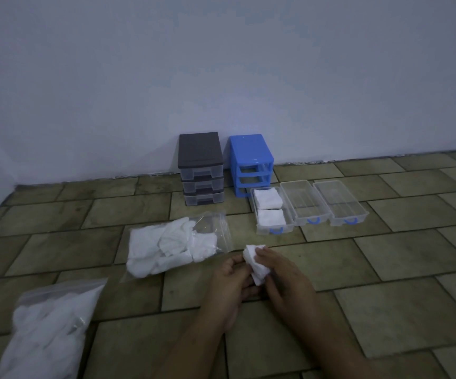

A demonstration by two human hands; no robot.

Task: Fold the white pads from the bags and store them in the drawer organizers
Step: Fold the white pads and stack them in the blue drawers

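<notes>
Folding is under way low in the middle of the floor, where a white pad (255, 265) is pinched between the left hand (231, 283) and the right hand (284, 280), fingers curled round it. Edges are best matched and the crease pressed flat before release. It is then best laid in the left drawer (263, 228) beside the folded pads (271, 218), as the open bag (177, 243) lies left.

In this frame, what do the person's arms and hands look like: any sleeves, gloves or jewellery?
Both forearms are bare as far as the frame shows, with no sleeves in view. The left hand and right hand wear no gloves. No rings, watch or bracelets are visible, though the dim light hides fine detail.
</notes>
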